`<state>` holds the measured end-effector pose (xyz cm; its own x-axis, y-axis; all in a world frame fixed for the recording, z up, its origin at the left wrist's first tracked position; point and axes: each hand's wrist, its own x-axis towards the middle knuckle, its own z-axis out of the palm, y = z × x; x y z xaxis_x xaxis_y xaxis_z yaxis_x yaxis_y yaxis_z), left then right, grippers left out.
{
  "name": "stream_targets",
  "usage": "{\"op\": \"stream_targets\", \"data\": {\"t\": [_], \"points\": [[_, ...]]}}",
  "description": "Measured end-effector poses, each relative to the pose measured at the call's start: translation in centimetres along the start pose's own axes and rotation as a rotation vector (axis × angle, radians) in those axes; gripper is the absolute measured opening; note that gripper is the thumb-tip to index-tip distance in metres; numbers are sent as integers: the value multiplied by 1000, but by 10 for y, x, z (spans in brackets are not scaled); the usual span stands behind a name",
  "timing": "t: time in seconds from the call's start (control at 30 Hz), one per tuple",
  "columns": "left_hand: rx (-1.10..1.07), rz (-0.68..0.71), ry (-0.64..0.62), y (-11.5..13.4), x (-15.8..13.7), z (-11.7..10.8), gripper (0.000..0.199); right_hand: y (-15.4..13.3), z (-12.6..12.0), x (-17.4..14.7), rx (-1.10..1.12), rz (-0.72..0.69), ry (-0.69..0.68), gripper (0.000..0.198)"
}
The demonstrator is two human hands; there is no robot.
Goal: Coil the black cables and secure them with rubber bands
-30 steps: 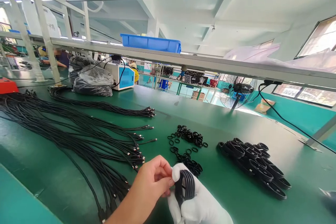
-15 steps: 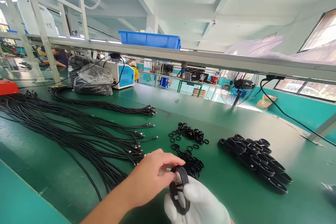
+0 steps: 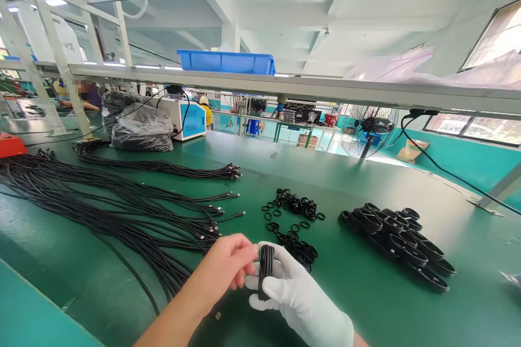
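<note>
I see the right hand [image 3: 299,295], in a white glove, wrapped around a small coiled cable [image 3: 265,271] held on edge above the near side of the tabletop [image 3: 366,314]. The bare left hand [image 3: 228,265] pinches the same coil from the left, fingers together on its rim. Just beyond lie loose black bands [image 3: 295,230], a pile of finished coils [image 3: 396,244] to the right, and straight cables [image 3: 122,211] spread out to the left. My worry: the coil is gripped only at its edge, so if either pinch slackens the loops could spring open and the winding would be lost
</note>
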<state>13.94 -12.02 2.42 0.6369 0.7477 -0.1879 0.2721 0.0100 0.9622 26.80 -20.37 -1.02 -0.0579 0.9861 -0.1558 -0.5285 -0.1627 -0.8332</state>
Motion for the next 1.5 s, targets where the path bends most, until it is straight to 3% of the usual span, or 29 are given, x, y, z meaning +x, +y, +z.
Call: {"op": "stream_targets", "data": {"t": [0.1, 0.2, 0.53, 0.63, 0.7, 0.73, 0.83, 0.97, 1.27, 1.4, 1.5], "points": [[-122, -28, -84, -8, -6, 6, 20, 0, 2, 2, -73, -22, -16, 65], [-201, -5, -65, -16, -8, 13, 20, 3, 2, 4, -171, -35, 7, 54], [-220, 15, -191, -28, -4, 8, 19, 2, 2, 0, -191, 97, 36, 46], [84, 69, -19, -25, -8, 8, 16, 0, 2, 0, -146, 103, 21, 50], [306, 206, 165, -24, -11, 11, 12, 1, 0, 2, -119, 107, 13, 52], [378, 297, 225, -25, -13, 13, 19, 2, -1, 3, -120, 104, 9, 51], [479, 494, 285, -33, -13, 19, 39, 6, -4, 7, -173, 75, -10, 48], [514, 524, 431, -43, -9, 25, 31, 9, -3, 7, -124, 103, -32, 53], [408, 485, 427, -37, -9, 19, 26, 6, 8, 5, -73, 99, -33, 50], [440, 521, 443, -37, -4, 17, 27, 8, 5, 3, -27, 47, -108, 52], [486, 473, 472, -32, 1, 14, 26, 8, 0, 0, 50, 38, -176, 50]]}}
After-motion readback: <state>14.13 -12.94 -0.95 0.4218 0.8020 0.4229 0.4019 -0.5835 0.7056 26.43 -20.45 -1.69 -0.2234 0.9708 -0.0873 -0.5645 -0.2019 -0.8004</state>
